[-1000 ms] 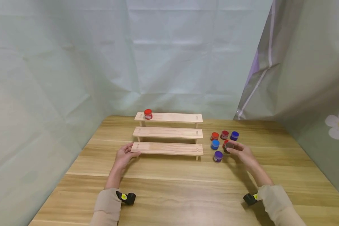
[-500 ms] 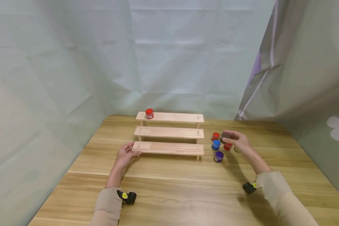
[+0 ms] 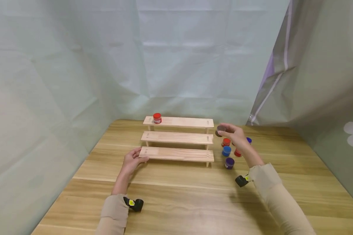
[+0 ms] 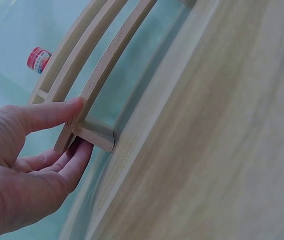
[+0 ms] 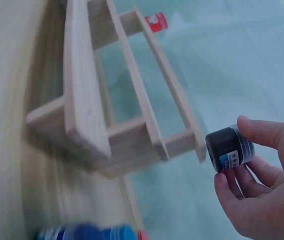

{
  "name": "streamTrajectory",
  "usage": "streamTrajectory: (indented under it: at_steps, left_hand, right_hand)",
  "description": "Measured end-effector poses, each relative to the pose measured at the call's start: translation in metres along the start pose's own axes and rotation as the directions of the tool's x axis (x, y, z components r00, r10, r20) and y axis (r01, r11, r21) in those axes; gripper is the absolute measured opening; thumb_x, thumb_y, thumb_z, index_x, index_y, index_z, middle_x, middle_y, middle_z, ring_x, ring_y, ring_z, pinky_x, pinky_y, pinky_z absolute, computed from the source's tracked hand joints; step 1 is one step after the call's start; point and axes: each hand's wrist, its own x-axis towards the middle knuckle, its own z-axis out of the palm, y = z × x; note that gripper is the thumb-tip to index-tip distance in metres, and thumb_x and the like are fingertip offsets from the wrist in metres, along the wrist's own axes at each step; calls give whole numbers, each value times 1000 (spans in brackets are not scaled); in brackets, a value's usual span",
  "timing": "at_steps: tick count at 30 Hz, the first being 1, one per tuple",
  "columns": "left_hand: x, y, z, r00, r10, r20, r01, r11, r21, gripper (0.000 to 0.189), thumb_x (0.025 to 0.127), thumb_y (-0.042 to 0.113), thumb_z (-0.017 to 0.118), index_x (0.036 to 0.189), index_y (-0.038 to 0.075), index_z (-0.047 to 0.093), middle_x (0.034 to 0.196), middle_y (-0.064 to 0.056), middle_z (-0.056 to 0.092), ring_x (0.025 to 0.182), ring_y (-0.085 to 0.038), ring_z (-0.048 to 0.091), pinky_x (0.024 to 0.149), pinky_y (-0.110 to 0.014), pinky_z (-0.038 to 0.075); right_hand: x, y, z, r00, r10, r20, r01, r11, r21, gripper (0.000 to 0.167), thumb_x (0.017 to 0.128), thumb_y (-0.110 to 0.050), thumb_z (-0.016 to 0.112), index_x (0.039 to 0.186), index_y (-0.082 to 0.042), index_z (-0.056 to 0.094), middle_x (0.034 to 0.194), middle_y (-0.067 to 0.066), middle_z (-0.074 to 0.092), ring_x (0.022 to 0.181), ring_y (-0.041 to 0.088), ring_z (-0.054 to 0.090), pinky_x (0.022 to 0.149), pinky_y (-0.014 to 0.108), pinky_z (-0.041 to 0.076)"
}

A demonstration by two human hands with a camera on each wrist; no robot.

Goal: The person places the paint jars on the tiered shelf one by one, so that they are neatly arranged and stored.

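Note:
My right hand (image 3: 236, 135) holds a small dark paint jar (image 5: 228, 150) between thumb and fingers, raised beside the right end of the stand's upper tiers. In the head view that dark jar is partly covered by the fingers. A three-tier wooden stand (image 3: 176, 154) stands on the table. At the front left corner of its lowest tier, my left hand (image 3: 131, 162) pinches the board, thumb on the front edge (image 4: 81, 106) and fingers behind and below. A red paint jar (image 3: 157, 118) sits near the left end of the top tier.
Right of the stand are several more paint jars: an orange-red one (image 3: 226, 142), a blue one (image 3: 226, 150), a purple one (image 3: 229, 163) and a red one (image 3: 238, 152). My right forearm partly hides this group. Cloth hangings (image 3: 182, 65) enclose the wooden table (image 3: 176, 195).
My right hand has lifted the dark jar from among the jars and carried it left and back toward the stand's upper tiers. The left hand keeps its grip on the lowest tier.

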Motion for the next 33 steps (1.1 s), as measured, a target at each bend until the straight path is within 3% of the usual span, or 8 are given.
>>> streamTrajectory:
  at_steps: [6, 12, 15, 24, 33]
  left_hand:
    - [0, -1, -1, 1000, -1, -10, 1, 1000, -11, 70, 86, 2, 70, 146, -4, 35, 140, -28, 49, 86, 5, 59, 77, -12, 51]
    - [3, 0, 1, 1000, -7, -18, 7, 1000, -5, 69, 85, 2, 72, 145, -3, 38, 140, -26, 50, 91, 2, 58, 77, -9, 49]
    - [3, 0, 2, 1000, -10, -22, 10, 1000, -8, 69, 85, 3, 72, 145, -2, 39, 140, -26, 51, 92, 1, 58, 77, -9, 49]
    - [1, 1, 1, 1000, 14, -11, -13, 1000, 17, 67, 85, 2, 72, 144, -4, 39, 135, -26, 53, 83, 3, 59, 73, -13, 51]
    - [-1, -3, 3, 1000, 9, -7, -9, 1000, 26, 67, 85, 0, 72, 143, -6, 39, 134, -26, 52, 85, 0, 59, 72, -13, 52]
  right_hand:
    - [14, -16, 22, 998, -52, 39, 50, 997, 63, 54, 95, -23, 64, 144, -10, 47, 141, 17, 51, 127, 29, 49, 108, 39, 41]
    - [24, -33, 35, 996, -65, 61, 64, 998, 24, 52, 94, -26, 66, 143, -15, 50, 143, 13, 51, 133, 31, 46, 115, 50, 35]
    - [30, -41, 40, 994, -85, 75, 85, 996, 6, 52, 94, -26, 65, 143, -15, 49, 141, 14, 52, 131, 31, 48, 113, 50, 37]
    - [44, -53, 60, 993, -85, 84, 78, 994, 79, 50, 93, -18, 66, 141, -11, 52, 138, 16, 55, 127, 31, 53, 108, 45, 44]
    - [48, -70, 77, 993, -88, 76, 80, 992, 100, 49, 93, -20, 67, 139, -14, 54, 136, 13, 58, 128, 28, 52, 112, 44, 39]
